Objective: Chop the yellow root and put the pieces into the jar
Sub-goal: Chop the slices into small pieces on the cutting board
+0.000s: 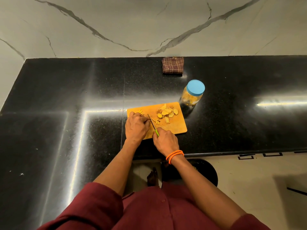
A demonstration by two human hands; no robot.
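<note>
Chopping yellow root on cutting board.
Right hand grips knife; left hand pins the root, fingertips curled beside blade: slip risks a nick.

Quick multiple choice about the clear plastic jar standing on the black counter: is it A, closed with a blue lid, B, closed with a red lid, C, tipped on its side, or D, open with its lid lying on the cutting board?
A: the clear plastic jar stands upright beyond the orange cutting board, capped by its round blue lid.
</note>
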